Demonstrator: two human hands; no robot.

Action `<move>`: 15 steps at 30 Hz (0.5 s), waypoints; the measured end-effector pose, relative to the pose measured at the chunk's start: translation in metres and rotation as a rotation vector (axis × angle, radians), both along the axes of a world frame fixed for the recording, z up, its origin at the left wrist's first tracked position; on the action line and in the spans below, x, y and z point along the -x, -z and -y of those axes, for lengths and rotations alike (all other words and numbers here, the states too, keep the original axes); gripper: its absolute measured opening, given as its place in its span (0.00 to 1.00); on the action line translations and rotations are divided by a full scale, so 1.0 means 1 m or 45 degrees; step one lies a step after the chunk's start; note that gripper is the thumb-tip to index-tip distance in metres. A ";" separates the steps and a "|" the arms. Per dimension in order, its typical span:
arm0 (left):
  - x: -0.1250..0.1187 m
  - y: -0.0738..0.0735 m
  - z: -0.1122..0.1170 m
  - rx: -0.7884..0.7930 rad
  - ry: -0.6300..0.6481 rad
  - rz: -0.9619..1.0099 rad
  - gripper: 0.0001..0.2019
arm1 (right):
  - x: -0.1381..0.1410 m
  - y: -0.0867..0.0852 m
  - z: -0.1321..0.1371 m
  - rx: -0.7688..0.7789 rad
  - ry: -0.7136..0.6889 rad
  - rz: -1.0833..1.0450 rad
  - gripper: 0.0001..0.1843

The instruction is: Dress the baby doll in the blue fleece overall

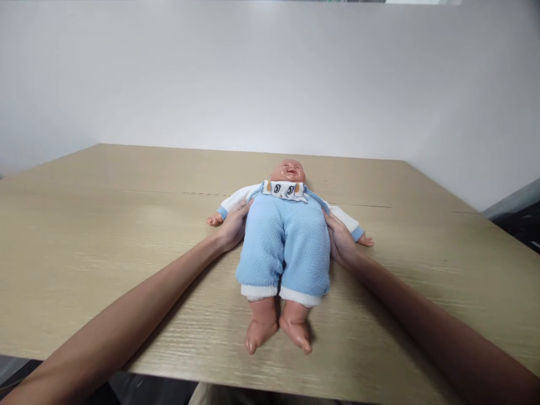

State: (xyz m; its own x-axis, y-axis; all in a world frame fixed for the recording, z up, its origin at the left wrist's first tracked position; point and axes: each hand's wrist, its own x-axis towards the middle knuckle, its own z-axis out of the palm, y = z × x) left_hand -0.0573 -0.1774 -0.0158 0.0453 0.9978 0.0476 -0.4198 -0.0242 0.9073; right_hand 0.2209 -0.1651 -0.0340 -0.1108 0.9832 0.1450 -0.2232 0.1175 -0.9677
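Observation:
A baby doll lies on its back on the wooden table, head toward the wall and bare feet toward me. It wears fuzzy light-blue overalls over a white top with blue cuffs, and a white bib panel with two embroidered eyes. My left hand holds the side of the overalls at the waist, below the doll's outstretched arm. On the opposite side, my right hand grips the doll at the same height. Some fingertips of both hands are hidden against or under the cloth.
The light wooden table has thin seams running across it. A pale wall rises behind its far edge. Dark objects stand beyond the table's right edge, and the near edge runs just below the doll's feet.

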 end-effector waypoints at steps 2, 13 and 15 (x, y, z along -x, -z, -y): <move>0.005 0.001 -0.003 0.019 0.065 0.022 0.13 | -0.001 -0.003 0.000 0.000 0.014 -0.012 0.27; 0.028 0.007 -0.018 -0.181 0.176 -0.123 0.16 | -0.012 0.002 -0.014 0.006 0.053 -0.007 0.24; 0.033 0.009 -0.018 -0.215 0.123 -0.271 0.17 | -0.022 0.000 -0.016 -0.024 0.043 0.178 0.23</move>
State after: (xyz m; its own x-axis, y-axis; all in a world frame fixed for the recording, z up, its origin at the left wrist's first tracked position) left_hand -0.0900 -0.1591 -0.0244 0.1665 0.9672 0.1921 -0.2282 -0.1517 0.9617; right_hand 0.2433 -0.1493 -0.0340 -0.0977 0.9840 0.1490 -0.0820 0.1412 -0.9866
